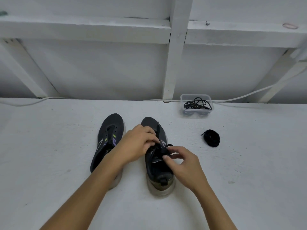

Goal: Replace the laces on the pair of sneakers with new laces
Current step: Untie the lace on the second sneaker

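Observation:
Two dark sneakers stand side by side on the white surface, toes pointing away. The left sneaker has bare eyelets and no lace. The right sneaker carries a black lace over its tongue. My left hand lies across that shoe's upper, its fingers curled onto the lace. My right hand pinches a lace end between thumb and fingertips beside the shoe's opening. A coiled black lace lies loose to the right.
A clear plastic box with a tangle of black laces sits at the back right near the wall. A white cable runs along the wall's foot. White beams and shelves rise behind the surface.

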